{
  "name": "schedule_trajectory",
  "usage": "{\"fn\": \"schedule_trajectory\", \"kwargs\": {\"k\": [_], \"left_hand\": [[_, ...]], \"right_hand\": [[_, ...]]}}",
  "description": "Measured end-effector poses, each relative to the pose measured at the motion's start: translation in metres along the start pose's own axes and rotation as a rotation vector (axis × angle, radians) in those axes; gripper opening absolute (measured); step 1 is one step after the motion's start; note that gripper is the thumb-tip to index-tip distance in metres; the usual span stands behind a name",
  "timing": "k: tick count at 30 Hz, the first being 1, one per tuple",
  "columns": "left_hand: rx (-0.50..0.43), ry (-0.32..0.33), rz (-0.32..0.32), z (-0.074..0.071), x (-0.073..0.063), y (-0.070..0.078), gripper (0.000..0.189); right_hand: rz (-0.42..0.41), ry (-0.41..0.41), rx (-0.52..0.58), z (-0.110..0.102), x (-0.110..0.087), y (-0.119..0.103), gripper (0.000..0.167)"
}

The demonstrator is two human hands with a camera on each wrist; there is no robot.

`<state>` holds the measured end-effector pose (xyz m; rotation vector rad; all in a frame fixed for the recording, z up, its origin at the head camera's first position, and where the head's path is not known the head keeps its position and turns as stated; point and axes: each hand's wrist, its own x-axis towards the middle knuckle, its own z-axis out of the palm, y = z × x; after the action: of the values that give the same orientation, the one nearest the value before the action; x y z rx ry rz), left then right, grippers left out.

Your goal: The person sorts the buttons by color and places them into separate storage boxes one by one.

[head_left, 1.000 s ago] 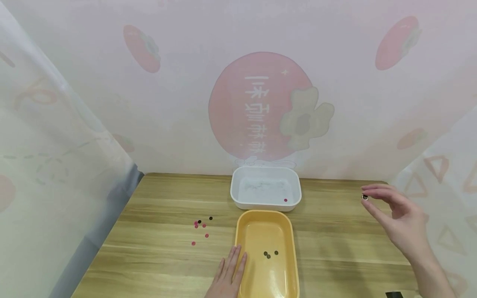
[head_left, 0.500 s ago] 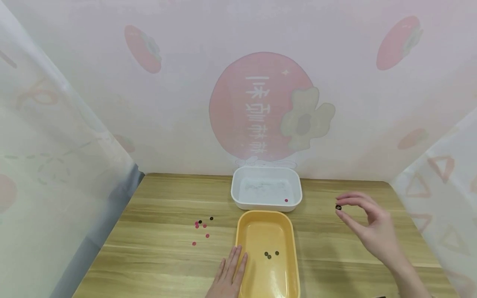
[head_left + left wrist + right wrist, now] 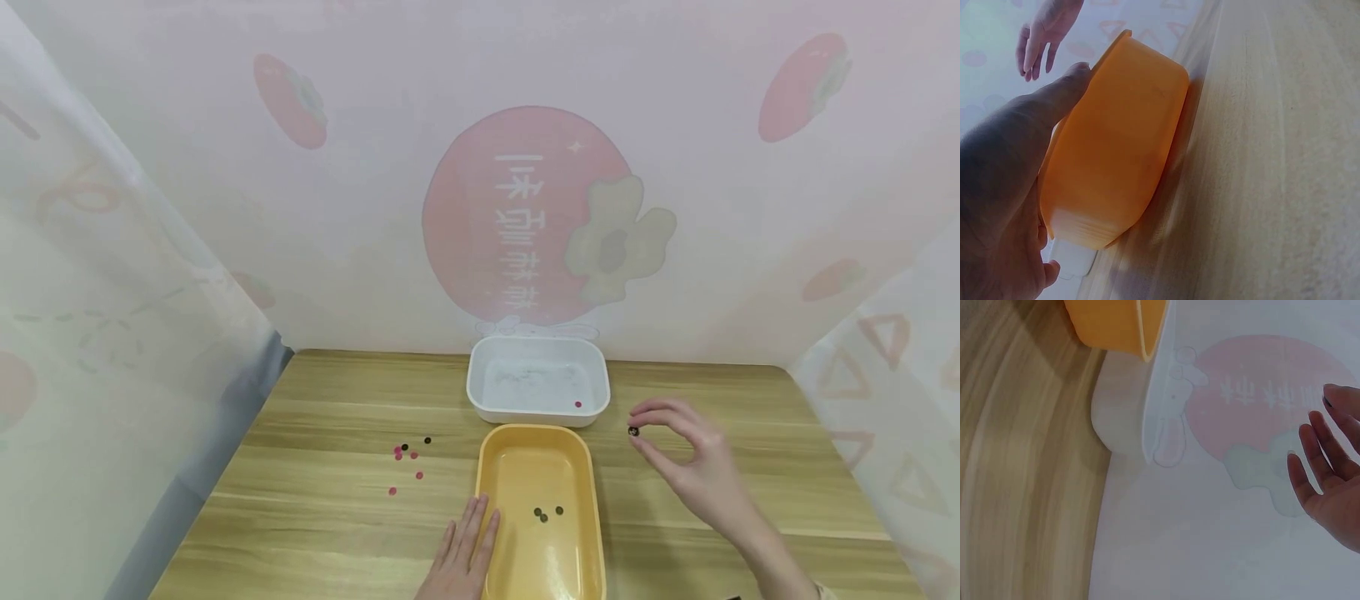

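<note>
My right hand (image 3: pixel 693 467) pinches a small black button (image 3: pixel 633 432) between thumb and fingertips, above the table just right of the trays. In the right wrist view only a dark edge of that button (image 3: pixel 1327 402) shows at the fingertips. My left hand (image 3: pixel 457 554) rests with straight fingers on the left rim of the yellow tray (image 3: pixel 596 533). Several dark buttons (image 3: pixel 543 517) lie on that tray's floor. Behind it, the white tray (image 3: pixel 480 408) holds one pink button (image 3: pixel 578 404). In the left wrist view the thumb lies along the rim of the tray (image 3: pixel 1116 131).
Left of the yellow tray, several pink buttons (image 3: pixel 419 476) and two black buttons (image 3: pixel 427 440) are scattered on the wooden table (image 3: pixel 300 517). A pale printed curtain (image 3: pixel 360 250) stands right behind the table's back edge and along both sides.
My right hand has moved left with the black button, from the table's right side to beside the trays. The left hand has stayed on the yellow tray's rim.
</note>
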<state>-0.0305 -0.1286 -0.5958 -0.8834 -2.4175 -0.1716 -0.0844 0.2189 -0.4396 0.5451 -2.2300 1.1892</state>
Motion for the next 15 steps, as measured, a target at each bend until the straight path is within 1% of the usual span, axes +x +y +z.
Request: {"fn": "schedule_trajectory", "kwargs": {"k": [4, 8, 12, 15], "left_hand": [[-0.006, -0.012, 0.002, 0.000, 0.000, 0.001, 0.110], [-0.016, -0.020, -0.002, -0.001, 0.001, 0.001, 0.110], [-0.013, -0.014, -0.004, -0.001, 0.002, 0.001, 0.109], [-0.009, -0.010, -0.006, -0.001, 0.002, 0.001, 0.109]], "right_hand": [[-0.009, -0.016, -0.012, 0.010, -0.003, 0.003, 0.046], [-0.009, -0.041, -0.053, 0.022, -0.009, 0.004, 0.045], [-0.008, -0.073, -0.087, 0.037, -0.016, 0.005, 0.046], [-0.016, -0.097, -0.089, 0.049, -0.021, 0.006, 0.047]]}}
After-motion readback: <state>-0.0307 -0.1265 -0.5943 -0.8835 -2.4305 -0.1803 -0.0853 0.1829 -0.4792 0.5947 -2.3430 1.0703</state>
